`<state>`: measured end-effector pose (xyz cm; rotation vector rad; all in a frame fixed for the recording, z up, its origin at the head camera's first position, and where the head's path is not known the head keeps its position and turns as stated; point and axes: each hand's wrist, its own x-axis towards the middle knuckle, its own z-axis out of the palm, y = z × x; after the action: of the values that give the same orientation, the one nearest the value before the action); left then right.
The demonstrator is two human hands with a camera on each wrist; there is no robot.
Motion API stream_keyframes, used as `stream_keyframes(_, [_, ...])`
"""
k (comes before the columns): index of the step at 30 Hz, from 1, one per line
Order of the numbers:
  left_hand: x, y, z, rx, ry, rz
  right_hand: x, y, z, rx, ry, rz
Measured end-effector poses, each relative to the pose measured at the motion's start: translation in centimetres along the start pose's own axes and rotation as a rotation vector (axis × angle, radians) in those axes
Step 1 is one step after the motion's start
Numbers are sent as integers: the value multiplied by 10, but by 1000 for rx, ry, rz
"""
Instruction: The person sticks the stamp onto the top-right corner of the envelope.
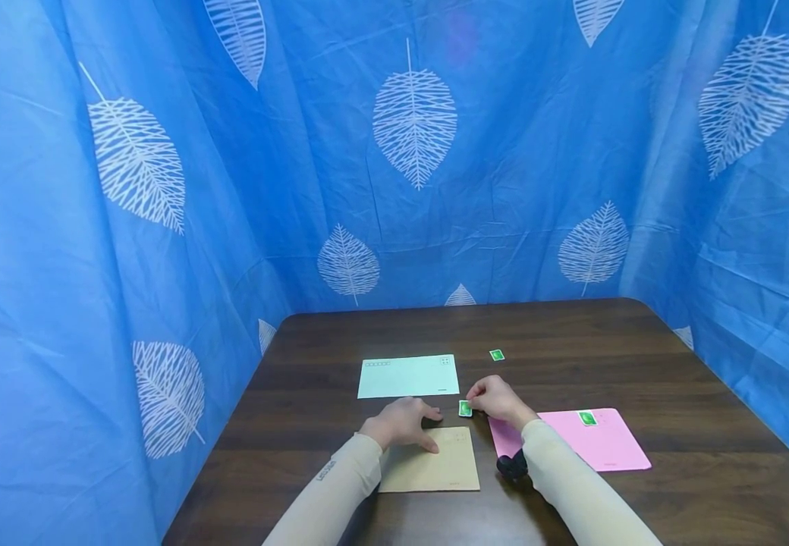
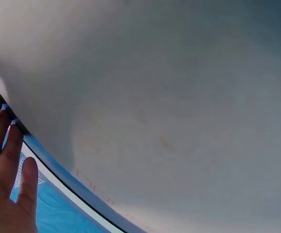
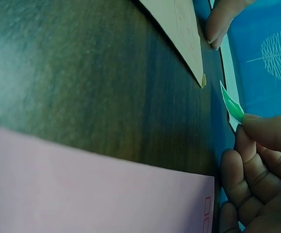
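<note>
My right hand (image 1: 497,398) pinches a small green stamp (image 1: 465,408) between thumb and forefinger, just beyond the top right corner of the tan envelope (image 1: 445,469). The right wrist view shows that stamp (image 3: 233,107) tilted up, with its white edge visible. At the tan envelope's upper left, my left hand (image 1: 404,423) has its fingers spread and its thumb over the paper. In the left wrist view the fingers of the left hand (image 2: 4,170) look straight along the envelope's edge and hold nothing.
A pale mint envelope (image 1: 408,377) lies farther back on the dark wooden table (image 1: 285,425). To the right is a pink envelope (image 1: 613,447) bearing a green stamp (image 1: 587,418). Another green stamp (image 1: 497,355) lies loose behind. Blue leaf-print curtains (image 1: 504,152) surround the table.
</note>
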<state>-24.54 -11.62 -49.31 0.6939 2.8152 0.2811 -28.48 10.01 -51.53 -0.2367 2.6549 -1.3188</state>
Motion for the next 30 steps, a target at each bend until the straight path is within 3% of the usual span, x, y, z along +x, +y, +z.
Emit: stream_keyframes(30, [2, -2, 1, 7, 6, 1, -3, -7, 6, -8, -77, -18])
